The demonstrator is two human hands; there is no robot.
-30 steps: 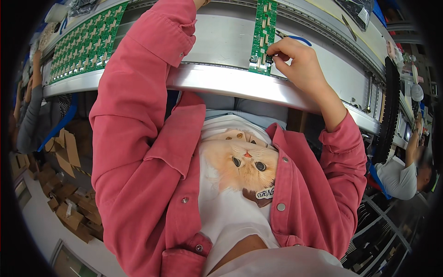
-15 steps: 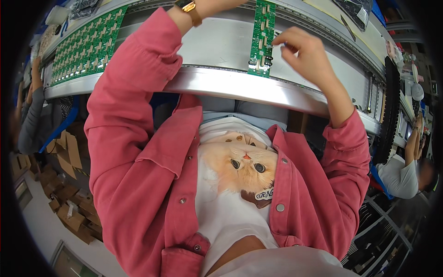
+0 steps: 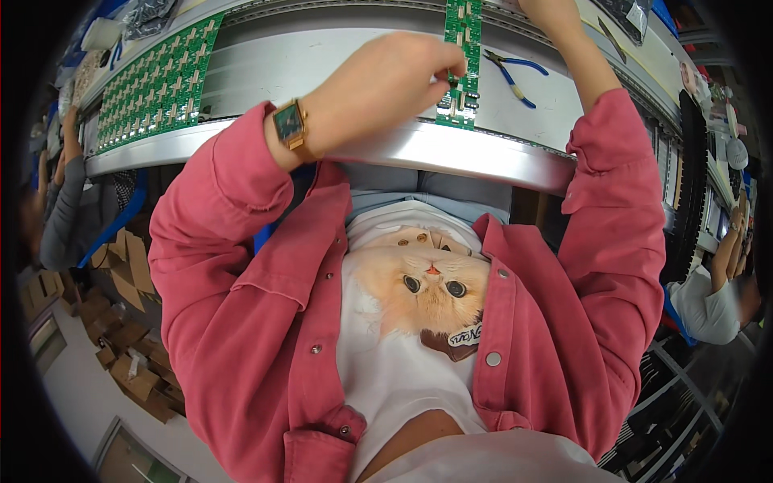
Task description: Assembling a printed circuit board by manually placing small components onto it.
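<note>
A narrow green circuit board with pale connectors and small black parts lies across the metal conveyor track in front of me. My left hand, a gold watch on its wrist, reaches over the board's left edge. Its thumb and fingers are pinched together close to the black parts near the board's front end; whatever they hold is too small to make out. Up at the top edge of the picture is my right hand, beyond the track, with its fingers cut off from view. Blue-handled pliers rest right of the board.
A large panel of green boards lies on the track at the left. The shiny metal front rail runs before me. Tweezers and dark bagged items are at the far right. Other people sit on both sides.
My left hand has come back from the far side to the board. My right hand has left the board and moved up and away, uncovering the pliers.
</note>
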